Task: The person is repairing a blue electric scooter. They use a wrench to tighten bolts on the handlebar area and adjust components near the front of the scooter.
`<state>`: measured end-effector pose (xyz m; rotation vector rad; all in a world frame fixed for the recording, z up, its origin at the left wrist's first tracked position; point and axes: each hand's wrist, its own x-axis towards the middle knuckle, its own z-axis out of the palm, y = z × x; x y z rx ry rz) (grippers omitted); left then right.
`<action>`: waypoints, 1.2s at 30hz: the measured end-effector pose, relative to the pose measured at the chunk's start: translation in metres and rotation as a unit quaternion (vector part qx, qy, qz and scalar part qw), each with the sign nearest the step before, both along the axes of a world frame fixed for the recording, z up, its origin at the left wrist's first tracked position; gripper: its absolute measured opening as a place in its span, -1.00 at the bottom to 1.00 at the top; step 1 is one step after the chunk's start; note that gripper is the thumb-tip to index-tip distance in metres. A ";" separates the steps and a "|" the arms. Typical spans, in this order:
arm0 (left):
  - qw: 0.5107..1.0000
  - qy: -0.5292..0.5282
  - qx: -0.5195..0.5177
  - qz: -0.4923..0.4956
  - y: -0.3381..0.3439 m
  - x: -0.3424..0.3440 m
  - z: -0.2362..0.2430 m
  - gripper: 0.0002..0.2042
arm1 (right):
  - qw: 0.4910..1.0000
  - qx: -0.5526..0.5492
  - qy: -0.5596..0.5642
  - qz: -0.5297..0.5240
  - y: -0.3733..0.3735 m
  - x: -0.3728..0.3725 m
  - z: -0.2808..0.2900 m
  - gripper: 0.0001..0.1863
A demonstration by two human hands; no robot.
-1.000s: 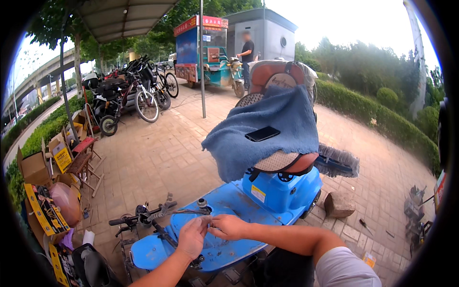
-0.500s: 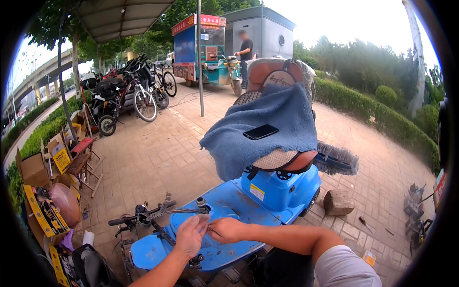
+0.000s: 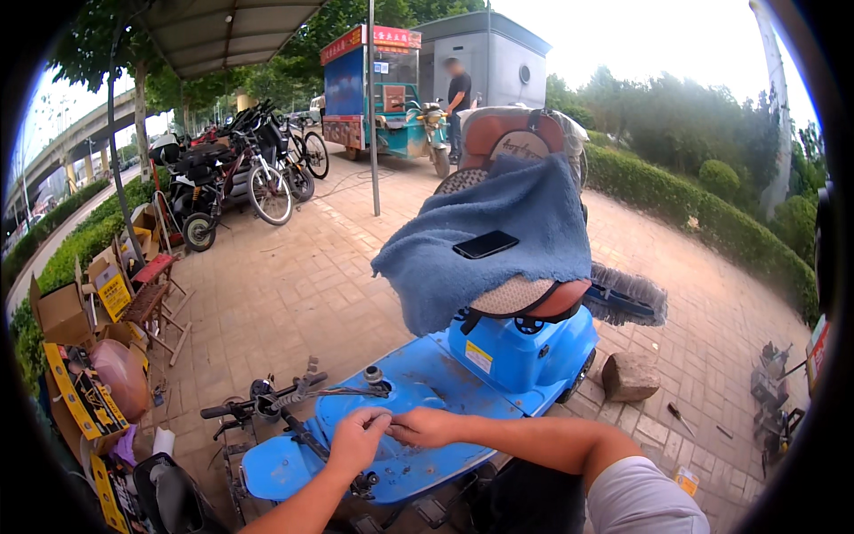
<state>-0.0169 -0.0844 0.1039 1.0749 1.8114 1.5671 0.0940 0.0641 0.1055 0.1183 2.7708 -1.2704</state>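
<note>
A: Head cam, what're the hands up to?
B: Bare L hand (image 3: 358, 440) and bare R hand (image 3: 422, 427) meet at the fingertips, or v. nearly, above the scuffed blue plastic scooter body (image 3: 485, 384). Fingers on both bent in, gap narrow; can't tell if there's sth small btwn them.
A: Scooter's where?
B: Lower centre, on tan brick paving (image 3: 294, 294), slanting from bottom L up to the R. Dark metal steering stem (image 3: 375, 377) sticks up just beyond the hands. Black handlebar assy w/ cables (image 3: 233, 409) is off to their L.
A: Seat end?
B: Fluffy blue-grey towel (image 3: 525, 209) draped over the brown-and-beige seat (image 3: 518, 297), flat black phone (image 3: 485, 245) lying on top.
A: Ground, R side?
B: Rough brown block (image 3: 630, 376) nr the scooter, slim dark-handled screwdriver (image 3: 677, 414) farther R.
</note>
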 end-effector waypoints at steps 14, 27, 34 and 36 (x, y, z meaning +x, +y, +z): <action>0.990 -0.133 0.019 0.047 0.006 -0.005 -0.004 -0.81 | 0.959 0.202 0.190 -0.067 -0.011 0.006 -0.003 -0.72; 0.995 -0.095 0.016 0.023 0.000 -0.002 -0.003 -0.81 | 0.955 0.239 0.169 -0.050 -0.012 0.003 -0.012 -0.70; 0.986 -0.159 0.042 -0.002 -0.001 0.001 0.001 -0.78 | 0.967 0.131 0.201 -0.083 -0.012 0.006 -0.006 -0.71; 0.982 -0.179 0.053 -0.008 -0.001 0.002 0.001 -0.78 | 0.981 0.081 0.161 -0.071 -0.012 0.006 -0.001 -0.69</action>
